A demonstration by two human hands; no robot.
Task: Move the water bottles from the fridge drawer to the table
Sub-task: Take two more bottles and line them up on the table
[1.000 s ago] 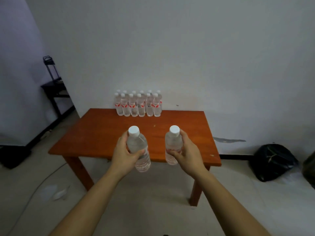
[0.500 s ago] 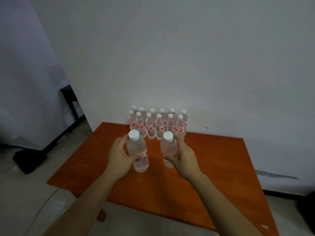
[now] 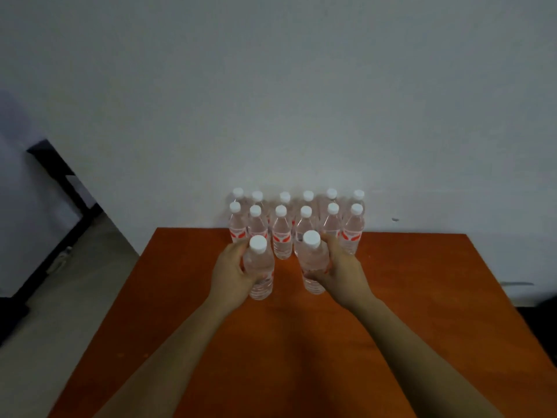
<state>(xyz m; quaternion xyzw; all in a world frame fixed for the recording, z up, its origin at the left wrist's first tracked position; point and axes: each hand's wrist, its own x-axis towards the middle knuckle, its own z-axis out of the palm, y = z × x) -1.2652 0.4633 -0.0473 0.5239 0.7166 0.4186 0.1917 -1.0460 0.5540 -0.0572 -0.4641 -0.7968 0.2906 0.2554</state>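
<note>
I judged the risk sat with my right hand [image 3: 342,271]: its fingers lay right beside the standing bottles [image 3: 304,218], and a careless push forward could topple the front row. My left hand [image 3: 232,271] ran the same danger. Each hand curled round one upright bottle, arms stretched forward over the table [image 3: 422,297]. The left bottle [image 3: 259,273] and right bottle [image 3: 313,267] stood just before the rows; whether their bases touched the table I couldn't tell.
</note>
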